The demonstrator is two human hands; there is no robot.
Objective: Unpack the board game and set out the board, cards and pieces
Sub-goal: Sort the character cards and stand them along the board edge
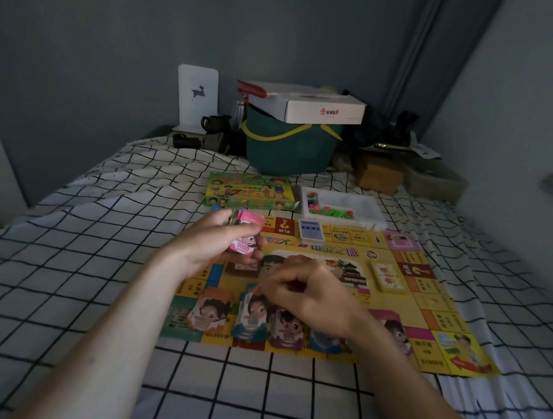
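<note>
Checked bedsheet: left hand clamps pink paper notes; right hand pinches one.

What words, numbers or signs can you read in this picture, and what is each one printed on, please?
"5000": pink play money held in the left hand.
"?": red square at the game board's right edge.
Red house logo: white cardboard box; its lettering is too small to read.
Other board print: blurred.
</note>
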